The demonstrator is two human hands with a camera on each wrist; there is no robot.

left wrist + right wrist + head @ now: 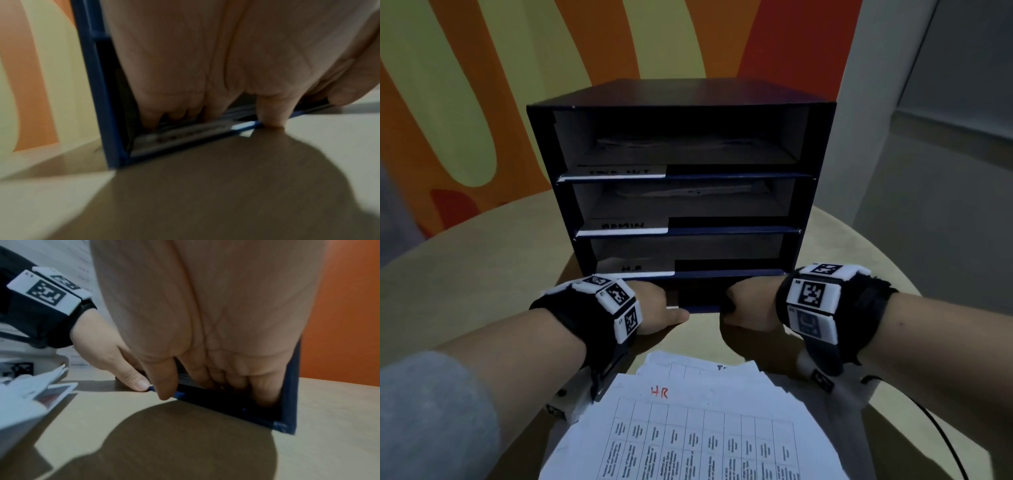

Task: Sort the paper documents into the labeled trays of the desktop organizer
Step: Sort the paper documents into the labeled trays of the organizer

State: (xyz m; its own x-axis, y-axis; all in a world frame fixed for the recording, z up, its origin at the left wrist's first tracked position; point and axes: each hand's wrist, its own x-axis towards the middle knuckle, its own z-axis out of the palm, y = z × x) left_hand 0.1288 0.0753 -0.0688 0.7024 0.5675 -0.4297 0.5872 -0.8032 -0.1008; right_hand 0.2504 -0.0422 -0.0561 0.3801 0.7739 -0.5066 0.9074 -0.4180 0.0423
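A dark blue organizer (681,99) with several stacked trays stands on the round table (465,246). White labels mark the tray fronts; one reads ADMIN (623,225), another HR (631,268). Both hands reach into the bottom tray (698,301). My left hand (654,305) has its fingers inside, lying over a printed sheet (185,133), with the thumb (271,113) down at the front lip. My right hand (750,305) has its fingers (236,378) stretched into the same tray; their tips are hidden. A loose stack of documents (688,428), the top one headed HR in red, lies in front of me.
Papers lie at the back of the upper trays (688,144). An orange and yellow striped wall (482,85) rises behind the table. A black cable (941,428) runs along the table's right edge. Bare tabletop (329,418) shows to the right of the organizer.
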